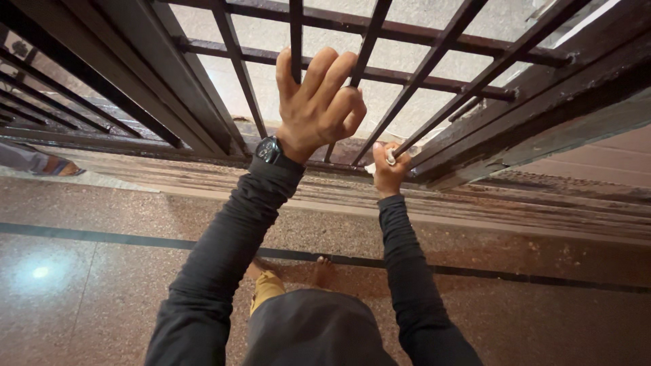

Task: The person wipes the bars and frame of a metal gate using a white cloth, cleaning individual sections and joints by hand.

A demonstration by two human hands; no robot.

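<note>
A small white cloth is pressed against the foot of a dark metal window grille, clenched in the right hand. Just up and left of the cloth, the left hand — a black watch at its wrist — curls its fingers round an upright bar. Below the grille runs a worn sill, then speckled stone floor.

Warm, fairly dim indoor light fills the scene. The brightest area is the pale wall behind the metal grille, which shows the bars as dark shapes against it. A round glare spot sits on the polished floor near its left edge. Wide-angle distortion bends the bars and the sill outward toward the corners. Focus is reasonably sharp at the centre, softer at the edges.
</note>
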